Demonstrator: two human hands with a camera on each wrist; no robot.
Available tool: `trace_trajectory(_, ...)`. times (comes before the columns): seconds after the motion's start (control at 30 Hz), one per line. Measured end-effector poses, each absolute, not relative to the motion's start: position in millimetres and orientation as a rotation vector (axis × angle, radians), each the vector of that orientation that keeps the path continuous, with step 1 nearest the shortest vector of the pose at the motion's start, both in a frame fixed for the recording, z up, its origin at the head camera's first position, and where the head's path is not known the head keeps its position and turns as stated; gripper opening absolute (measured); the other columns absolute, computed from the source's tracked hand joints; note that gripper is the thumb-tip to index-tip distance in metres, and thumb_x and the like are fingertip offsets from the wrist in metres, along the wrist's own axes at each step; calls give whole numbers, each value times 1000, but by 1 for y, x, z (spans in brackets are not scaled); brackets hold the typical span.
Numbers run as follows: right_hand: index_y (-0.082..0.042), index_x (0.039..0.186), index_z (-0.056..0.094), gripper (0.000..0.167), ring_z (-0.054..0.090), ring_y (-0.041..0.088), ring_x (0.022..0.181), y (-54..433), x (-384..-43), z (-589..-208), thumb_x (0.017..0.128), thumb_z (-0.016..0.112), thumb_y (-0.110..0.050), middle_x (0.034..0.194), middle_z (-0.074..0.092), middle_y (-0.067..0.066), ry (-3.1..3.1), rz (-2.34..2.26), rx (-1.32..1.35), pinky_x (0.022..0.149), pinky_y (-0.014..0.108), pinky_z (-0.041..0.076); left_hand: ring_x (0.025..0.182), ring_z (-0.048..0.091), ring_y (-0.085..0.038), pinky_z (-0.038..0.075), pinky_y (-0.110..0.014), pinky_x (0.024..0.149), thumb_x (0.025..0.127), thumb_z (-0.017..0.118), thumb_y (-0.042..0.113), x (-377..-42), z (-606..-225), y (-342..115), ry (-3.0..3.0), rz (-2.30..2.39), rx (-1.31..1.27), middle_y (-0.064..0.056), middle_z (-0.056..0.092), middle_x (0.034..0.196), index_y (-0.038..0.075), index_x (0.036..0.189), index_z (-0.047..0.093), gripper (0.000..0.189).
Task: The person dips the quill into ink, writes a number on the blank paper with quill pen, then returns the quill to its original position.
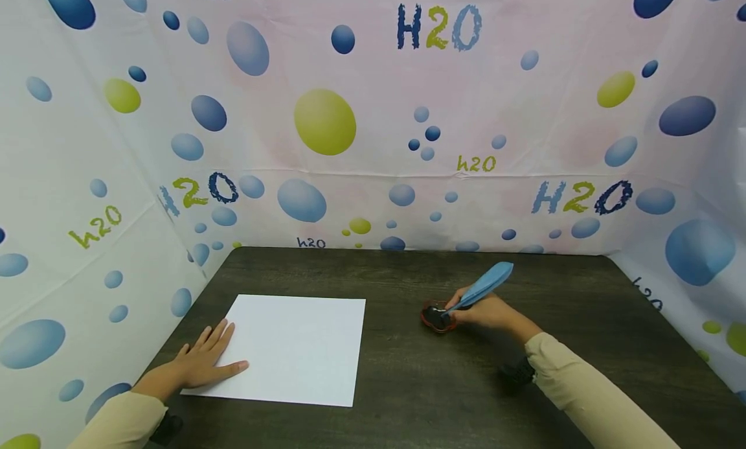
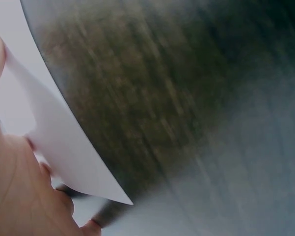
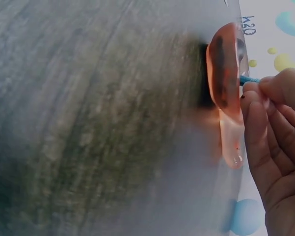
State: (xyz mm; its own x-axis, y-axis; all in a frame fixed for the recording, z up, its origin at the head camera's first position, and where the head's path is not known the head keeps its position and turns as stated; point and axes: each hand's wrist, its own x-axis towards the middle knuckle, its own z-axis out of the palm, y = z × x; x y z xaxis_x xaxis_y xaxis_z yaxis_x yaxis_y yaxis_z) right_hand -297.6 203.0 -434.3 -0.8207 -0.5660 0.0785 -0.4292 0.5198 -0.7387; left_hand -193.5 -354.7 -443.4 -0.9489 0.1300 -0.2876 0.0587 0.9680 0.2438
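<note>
A white sheet of paper (image 1: 297, 352) lies on the left half of the dark table. My left hand (image 1: 201, 365) rests over its left edge with fingers spread and straight; the left wrist view shows the fingers along the sheet's corner (image 2: 83, 157). To the right, my right hand (image 1: 486, 311) pinches a blue feather quill (image 1: 488, 282) between thumb and fingers. The quill's lower end is in a small see-through orange dish (image 1: 423, 314) of dark liquid. In the right wrist view the dish (image 3: 230, 132) stands just beyond my fingertips, and a bit of blue shaft shows between.
The dark wood-look table (image 1: 396, 274) runs back to a white sheet backdrop (image 1: 373, 67) printed with blue and green dots and H2O lettering. This backdrop also closes off the left and right sides. A dark wrist device (image 1: 517, 373) sits under the right sleeve.
</note>
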Motion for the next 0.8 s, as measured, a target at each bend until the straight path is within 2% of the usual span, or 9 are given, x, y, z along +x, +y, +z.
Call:
trace_trajectory(0.33,-4,93,71,8,62,12,66,195,-305,-422,87,69,-9,86,70,3,2555,-1097,-895,58,30,51,138,0,-58,-4,-81,94,83,52,69,-200,-459,-367,2812,420,139,-27,1,157,-1,150,12,105)
trace_trajectory(0.8,-5,91,71,7,65,9,68,189,-304,-416,86,68,-9,86,70,4,2590,-999,-945,61,26,53,136,2,-59,-4,-82,92,82,55,68,-201,-466,-369,2829,424,144,-29,3,156,-4,149,14,106)
